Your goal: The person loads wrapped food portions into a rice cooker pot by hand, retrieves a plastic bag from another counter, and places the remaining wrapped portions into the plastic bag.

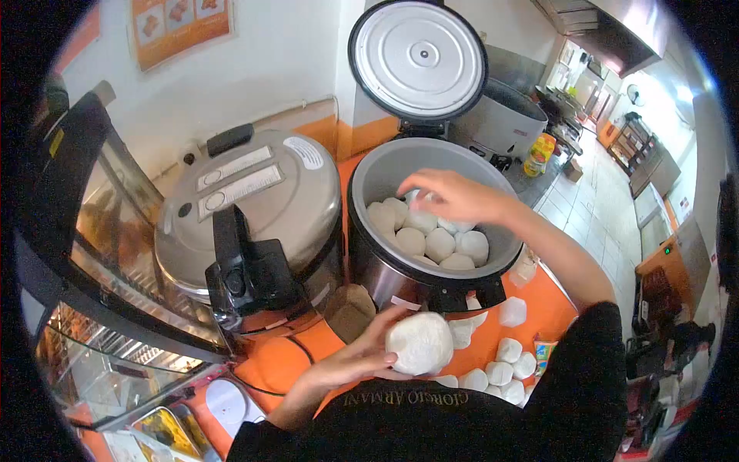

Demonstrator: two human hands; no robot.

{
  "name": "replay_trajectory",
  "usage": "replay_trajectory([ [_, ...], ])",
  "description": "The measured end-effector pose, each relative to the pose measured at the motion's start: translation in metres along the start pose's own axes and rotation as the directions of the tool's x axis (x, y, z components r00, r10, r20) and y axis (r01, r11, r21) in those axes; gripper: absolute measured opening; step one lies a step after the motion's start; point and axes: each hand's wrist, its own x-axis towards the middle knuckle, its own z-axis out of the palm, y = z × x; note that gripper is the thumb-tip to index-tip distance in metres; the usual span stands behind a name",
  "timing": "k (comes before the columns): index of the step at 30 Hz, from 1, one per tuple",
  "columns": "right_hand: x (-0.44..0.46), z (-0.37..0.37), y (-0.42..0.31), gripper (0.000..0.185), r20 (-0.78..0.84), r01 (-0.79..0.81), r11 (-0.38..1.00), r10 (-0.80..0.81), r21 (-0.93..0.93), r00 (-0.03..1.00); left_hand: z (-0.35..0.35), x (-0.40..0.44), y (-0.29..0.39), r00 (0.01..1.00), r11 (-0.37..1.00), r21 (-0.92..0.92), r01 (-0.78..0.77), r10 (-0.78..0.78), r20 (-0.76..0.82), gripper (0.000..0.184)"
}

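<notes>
Left hand (362,353) cupped round white ball (420,345), thumb and fingers on its side, ball held up in front of open pot (371,181). Right hand (458,197) over pot's mouth, fingers bent down at pile of balls (439,245) inside; fingertips partly hidden, cannot tell whether they grip one. Pot lid (419,50) tipped up behind. More loose balls (499,373) on orange counter (279,366), near black shirt (462,423). Closed cooker (312,189) just left of pot.
</notes>
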Motion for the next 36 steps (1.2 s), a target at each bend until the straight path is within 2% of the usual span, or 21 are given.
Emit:
replay_trajectory([
  [1,-0.013,-0.001,-0.042,0.036,0.074,0.154,0.979,-0.145,-0.135,0.987,0.009,-0.001,0.015,0.997,0.997,-0.03,-0.067,0.065,-0.049,0.086],
  [3,-0.039,0.014,-0.088,0.04,0.174,0.417,0.909,-0.409,-0.008,0.896,0.014,-0.004,0.029,0.982,0.985,-0.108,-0.138,0.121,-0.143,0.104],
  [4,-0.041,0.022,-0.094,0.04,0.178,0.413,0.911,-0.406,0.003,0.896,0.004,-0.001,0.027,0.979,0.962,-0.185,-0.201,0.195,-0.052,0.096],
  [6,-0.042,0.032,-0.098,0.051,0.335,0.355,0.893,-0.257,-0.275,0.906,-0.012,0.008,0.022,0.963,0.93,-0.27,-0.249,0.267,0.033,0.089],
  [8,-0.028,0.027,-0.067,0.055,0.271,0.331,0.923,-0.274,-0.197,0.923,-0.017,0.018,0.023,0.914,0.865,-0.295,-0.406,0.39,-0.114,0.088],
  [9,-0.016,0.023,-0.047,0.059,0.205,0.316,0.941,-0.287,-0.123,0.936,-0.018,0.018,0.025,0.914,0.866,-0.294,-0.405,0.39,-0.109,0.088],
  [11,0.008,0.014,-0.011,0.058,0.206,0.065,0.955,-0.005,-0.288,0.979,-0.019,0.012,0.029,0.851,0.87,-0.03,-0.492,0.473,-0.227,0.087],
  [13,0.038,0.027,0.102,0.057,-0.096,-0.099,0.903,0.065,-0.419,0.993,-0.029,0.006,0.026,0.859,0.869,-0.079,-0.488,0.463,-0.219,0.088],
  [15,0.043,0.041,0.153,0.046,-0.064,-0.205,0.654,0.233,-0.728,0.97,-0.036,-0.004,0.016,0.912,0.926,-0.019,-0.378,0.369,-0.178,0.089],
  [16,0.047,0.053,0.18,0.046,-0.065,-0.202,0.663,0.226,-0.721,0.972,-0.036,-0.006,0.012,0.907,0.933,0.007,-0.36,0.351,-0.232,0.091],
  [18,0.054,0.071,0.21,0.03,-0.117,-0.251,0.527,0.275,-0.812,0.954,-0.039,-0.01,0.01,0.904,0.937,0.04,-0.346,0.345,-0.254,0.091],
  [21,0.055,0.071,0.221,0.02,-0.078,-0.221,0.526,0.281,-0.821,0.957,-0.038,-0.008,0.006,0.906,0.95,0.018,-0.311,0.303,-0.295,0.091],
  [22,0.052,0.069,0.217,0.02,-0.079,-0.233,0.535,0.295,-0.812,0.952,-0.037,-0.004,0.005,0.908,0.949,0.019,-0.314,0.306,-0.286,0.092],
  [24,0.045,0.06,0.209,0.017,-0.102,-0.19,0.599,0.178,-0.778,0.979,-0.032,0.005,0.008,0.921,0.948,0.016,-0.318,0.313,-0.231,0.091],
  [28,0.05,0.055,0.213,0.023,-0.056,-0.095,0.531,0.09,-0.842,0.994,-0.011,0.024,0.007,0.946,0.953,0.022,-0.301,0.302,-0.121,0.092],
  [30,0.056,0.042,0.2,0.034,0.186,-0.032,0.566,0.323,-0.824,0.928,-0.001,0.023,0.006,0.958,0.959,0.034,-0.283,0.284,-0.035,0.091],
  [32,0.054,0.031,0.196,0.042,0.066,-0.202,0.773,0.301,-0.602,0.951,0.006,0.014,0.006,0.98,0.981,0.039,-0.192,0.189,0.065,0.085],
  [33,0.039,0.024,0.164,0.04,-0.039,-0.156,0.823,0.161,-0.546,0.986,0.001,0.008,0.003,0.985,0.987,0.031,-0.157,0.154,0.077,0.085],
  [34,0.017,0.011,0.135,0.039,-0.153,-0.108,0.863,0.036,-0.494,0.988,-0.008,0.004,-0.003,0.978,0.993,0.024,-0.116,0.11,0.18,0.079],
  [35,-0.009,0.006,0.106,0.031,-0.279,0.063,0.929,-0.174,-0.364,0.944,-0.015,-0.001,-0.011,0.958,0.998,0.01,-0.07,0.064,0.279,0.074],
  [36,-0.045,-0.001,0.061,0.026,-0.3,-0.051,0.998,0.039,-0.033,0.953,-0.018,-0.005,-0.017,0.969,0.999,0.022,-0.026,0.019,0.247,0.07],
])
